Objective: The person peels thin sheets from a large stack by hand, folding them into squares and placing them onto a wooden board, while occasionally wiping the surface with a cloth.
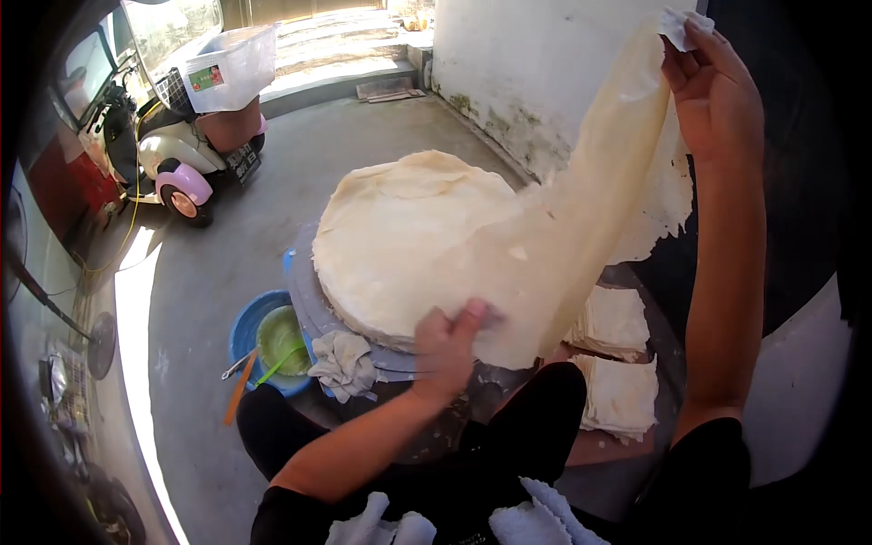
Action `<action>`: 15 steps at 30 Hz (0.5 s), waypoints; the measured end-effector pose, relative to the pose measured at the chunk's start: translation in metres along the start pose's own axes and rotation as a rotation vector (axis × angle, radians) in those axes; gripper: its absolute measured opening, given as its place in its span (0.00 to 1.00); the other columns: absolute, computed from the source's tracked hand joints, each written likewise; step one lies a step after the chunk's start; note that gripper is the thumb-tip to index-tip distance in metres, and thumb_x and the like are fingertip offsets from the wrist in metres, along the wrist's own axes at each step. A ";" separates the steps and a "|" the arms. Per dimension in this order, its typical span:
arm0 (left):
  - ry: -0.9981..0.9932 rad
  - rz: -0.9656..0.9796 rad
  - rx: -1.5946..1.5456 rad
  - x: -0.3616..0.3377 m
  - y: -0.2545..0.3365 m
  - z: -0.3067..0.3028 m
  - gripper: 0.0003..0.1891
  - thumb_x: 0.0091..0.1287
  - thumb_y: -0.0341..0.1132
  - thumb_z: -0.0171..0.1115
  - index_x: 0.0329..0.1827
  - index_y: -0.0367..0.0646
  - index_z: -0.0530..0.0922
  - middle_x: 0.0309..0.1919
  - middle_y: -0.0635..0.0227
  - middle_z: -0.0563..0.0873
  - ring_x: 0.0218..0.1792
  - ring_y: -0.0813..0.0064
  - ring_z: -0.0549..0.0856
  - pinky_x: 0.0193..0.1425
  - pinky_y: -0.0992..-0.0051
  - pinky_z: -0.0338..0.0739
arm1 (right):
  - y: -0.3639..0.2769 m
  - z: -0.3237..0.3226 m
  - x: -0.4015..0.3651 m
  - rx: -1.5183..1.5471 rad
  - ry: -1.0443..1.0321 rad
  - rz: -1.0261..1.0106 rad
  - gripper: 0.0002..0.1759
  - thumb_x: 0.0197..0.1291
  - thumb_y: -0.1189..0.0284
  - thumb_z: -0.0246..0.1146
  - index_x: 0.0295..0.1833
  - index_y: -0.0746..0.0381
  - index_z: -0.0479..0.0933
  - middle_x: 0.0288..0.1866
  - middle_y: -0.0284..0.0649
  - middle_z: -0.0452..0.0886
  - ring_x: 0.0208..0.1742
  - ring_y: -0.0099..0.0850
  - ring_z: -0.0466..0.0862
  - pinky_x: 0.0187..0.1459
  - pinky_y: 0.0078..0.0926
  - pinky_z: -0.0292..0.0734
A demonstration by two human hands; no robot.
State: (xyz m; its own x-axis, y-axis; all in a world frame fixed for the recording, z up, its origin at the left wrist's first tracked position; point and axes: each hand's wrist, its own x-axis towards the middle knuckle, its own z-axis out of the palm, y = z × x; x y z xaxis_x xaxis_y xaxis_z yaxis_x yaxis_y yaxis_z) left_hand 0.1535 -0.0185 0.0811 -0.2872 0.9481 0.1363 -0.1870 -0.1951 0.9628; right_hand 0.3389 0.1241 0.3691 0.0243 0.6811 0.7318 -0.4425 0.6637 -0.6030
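A thick round stack of thin, cream-coloured dough-like sheets (400,218) lies on a round grey board (313,300) in front of me. One thin sheet (581,218) rises from the stack, stretched up to the right. High at the upper right, my right hand (718,86) is closed on this sheet's upper end, with a whitish piece at its fingertips. My left hand (445,350) is at the stack's near edge, beside the sheet's lower part. Its fingers are curled and slightly blurred; what they hold, if anything, is hidden.
Two piles of cut sheets, one farther (610,320) and one nearer (618,392), sit to the right. A crumpled white cloth (343,363) lies at the board's edge. Left of it stands a blue basin (241,336) containing a greenish bowl. A scooter (173,154) is parked at far left.
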 end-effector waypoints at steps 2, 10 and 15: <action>0.062 0.173 -0.097 0.048 0.033 -0.037 0.16 0.76 0.42 0.62 0.46 0.34 0.82 0.33 0.66 0.89 0.36 0.77 0.88 0.42 0.77 0.81 | 0.024 -0.010 0.021 -0.002 0.084 0.065 0.10 0.71 0.79 0.57 0.53 0.74 0.75 0.50 0.48 0.82 0.51 0.38 0.86 0.53 0.32 0.87; 0.190 0.706 0.743 0.223 0.185 -0.137 0.14 0.69 0.39 0.63 0.41 0.35 0.85 0.28 0.64 0.88 0.30 0.76 0.83 0.39 0.73 0.77 | 0.127 -0.030 0.085 0.094 0.315 0.362 0.10 0.72 0.81 0.53 0.54 0.77 0.69 0.52 0.51 0.80 0.51 0.42 0.86 0.51 0.36 0.92; 0.210 0.902 0.848 0.210 0.228 -0.141 0.10 0.72 0.34 0.60 0.44 0.37 0.84 0.30 0.63 0.90 0.33 0.73 0.88 0.40 0.73 0.79 | 0.153 -0.063 0.086 0.193 0.299 0.411 0.08 0.72 0.78 0.56 0.53 0.70 0.74 0.51 0.43 0.82 0.50 0.35 0.85 0.51 0.31 0.88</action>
State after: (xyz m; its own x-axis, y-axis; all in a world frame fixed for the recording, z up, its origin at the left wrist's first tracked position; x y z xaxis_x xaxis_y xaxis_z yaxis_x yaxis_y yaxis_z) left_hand -0.0817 0.1013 0.2965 -0.1568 0.4881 0.8586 0.7935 -0.4553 0.4038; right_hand 0.3300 0.3037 0.3197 0.0562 0.9494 0.3091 -0.6253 0.2749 -0.7304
